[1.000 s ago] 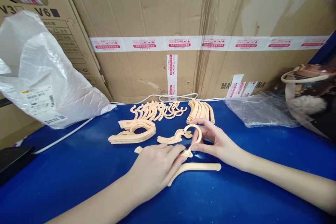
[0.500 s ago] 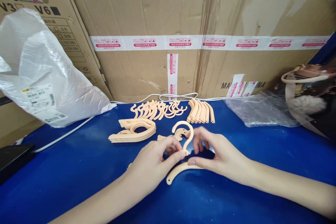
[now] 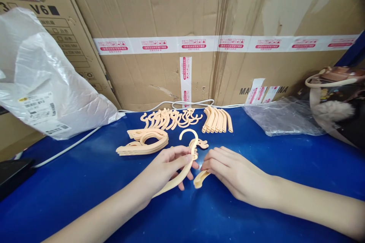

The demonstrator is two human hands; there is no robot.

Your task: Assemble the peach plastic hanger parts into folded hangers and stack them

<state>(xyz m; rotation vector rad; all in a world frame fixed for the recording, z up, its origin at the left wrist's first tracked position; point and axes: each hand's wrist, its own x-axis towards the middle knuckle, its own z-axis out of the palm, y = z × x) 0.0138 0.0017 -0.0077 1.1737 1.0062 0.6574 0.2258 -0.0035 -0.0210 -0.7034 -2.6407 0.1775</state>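
My left hand point(image 3: 173, 163) grips a cream plastic hanger hook point(image 3: 190, 135) joined to one curved hanger arm point(image 3: 178, 179), which slants down to the left beneath the palm. The hook's curl points up. To its right, my right hand point(image 3: 228, 169) is closed around a second curved arm piece point(image 3: 201, 179); its near end pokes out below the fingers, and the rest is hidden by the hand. The two pieces are apart. Just behind my left hand lies another cream piece with small holes point(image 3: 203, 144), partly covered by the hook and fingers.
At the left sits a stack of folded hangers point(image 3: 142, 148). Loose hooks point(image 3: 168, 118) and a row of curved arms point(image 3: 218, 119) lie farther back. A white plastic bag point(image 3: 57, 83), a clear bag point(image 3: 285, 117), a cable point(image 3: 68, 147) and cardboard boxes point(image 3: 159, 76) surround the blue table point(image 3: 256, 220).
My right hand has picked up the curved arm from the table and turned it. My left hand has shifted left and tilted the hook, so its attached arm now shows.
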